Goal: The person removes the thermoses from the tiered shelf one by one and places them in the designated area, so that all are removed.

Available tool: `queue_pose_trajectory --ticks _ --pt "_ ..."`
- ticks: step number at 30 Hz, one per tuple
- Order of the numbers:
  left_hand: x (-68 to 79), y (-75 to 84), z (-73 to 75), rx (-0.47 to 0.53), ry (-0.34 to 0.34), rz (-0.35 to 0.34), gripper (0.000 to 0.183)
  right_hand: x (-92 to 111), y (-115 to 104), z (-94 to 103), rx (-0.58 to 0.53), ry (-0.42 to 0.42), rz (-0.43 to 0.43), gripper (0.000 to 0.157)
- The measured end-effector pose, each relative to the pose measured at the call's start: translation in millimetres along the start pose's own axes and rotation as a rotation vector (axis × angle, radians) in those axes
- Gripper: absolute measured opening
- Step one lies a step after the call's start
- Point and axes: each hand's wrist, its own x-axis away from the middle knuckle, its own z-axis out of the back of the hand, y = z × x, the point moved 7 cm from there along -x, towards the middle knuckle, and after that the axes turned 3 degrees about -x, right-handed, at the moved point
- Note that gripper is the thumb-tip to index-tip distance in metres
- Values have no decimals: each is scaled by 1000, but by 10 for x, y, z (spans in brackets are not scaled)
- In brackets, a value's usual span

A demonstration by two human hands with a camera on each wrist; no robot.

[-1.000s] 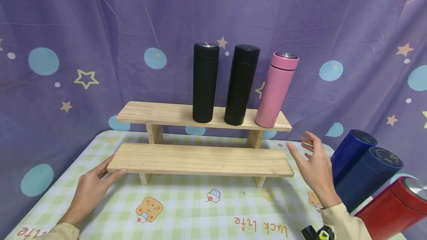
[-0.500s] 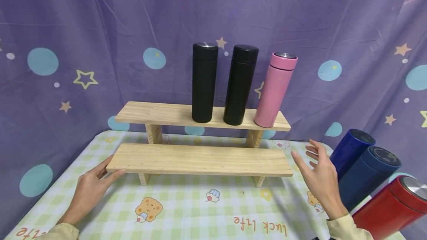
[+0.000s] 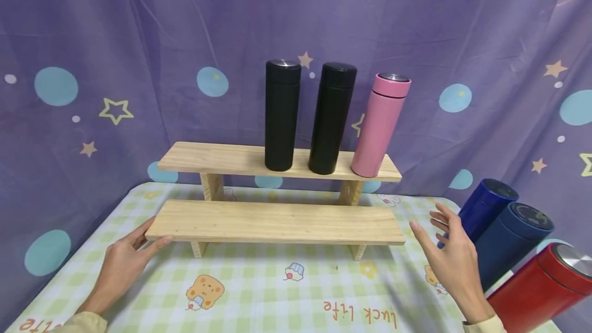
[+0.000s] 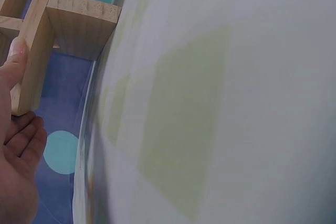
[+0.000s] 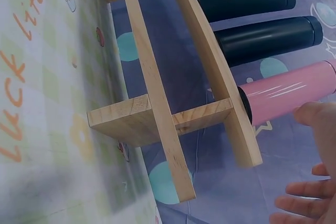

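A two-tier wooden display shelf (image 3: 277, 222) stands on the table. My left hand (image 3: 121, 265) holds the left end of its lower board; the left wrist view shows the thumb (image 4: 17, 59) on the board's front edge, fingers around the end. My right hand (image 3: 457, 261) is in the air right of the shelf, fingers spread, holding nothing. Nearest it are a bright blue thermos bottle (image 3: 483, 212) and a dark blue thermos bottle (image 3: 509, 245), partly behind the hand. A red thermos bottle (image 3: 538, 287) is closer to me, its lower part cut off by the frame.
Two black thermos bottles (image 3: 281, 117) and a pink thermos bottle (image 3: 380, 125) stand upright on the upper board (image 3: 213, 159), toward its right half. A green-checked tablecloth (image 3: 250, 292) covers the table. Behind hangs a purple curtain (image 3: 152, 30) with stars and dots.
My right hand has moved away from the shelf, rightward and toward me, closer to the blue bottles. My left hand stays at the board's end; the bottles stand as before.
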Motion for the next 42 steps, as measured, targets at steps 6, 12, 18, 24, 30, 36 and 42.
queue_pose_trajectory --ticks 6,12,18,24,30,36,42 --pt "6 -25 -13 2 12 6 82 117 20 85 18 3 -28 73" --pt "14 -5 -28 1 14 2 82 273 113 194 32 26 -102 73" --pt "8 11 -36 7 10 -4 82 448 243 312 77 65 -204 75" --pt "12 13 -31 12 10 -9 82 592 363 397 91 108 -314 74" --pt "14 13 -28 19 11 -6 83 731 459 478 95 120 -427 77" --pt "18 18 -15 6 14 -1 84 894 504 574 44 210 -489 78" --pt "10 10 -4 3 5 1 83 1018 612 650 -51 313 -535 75"
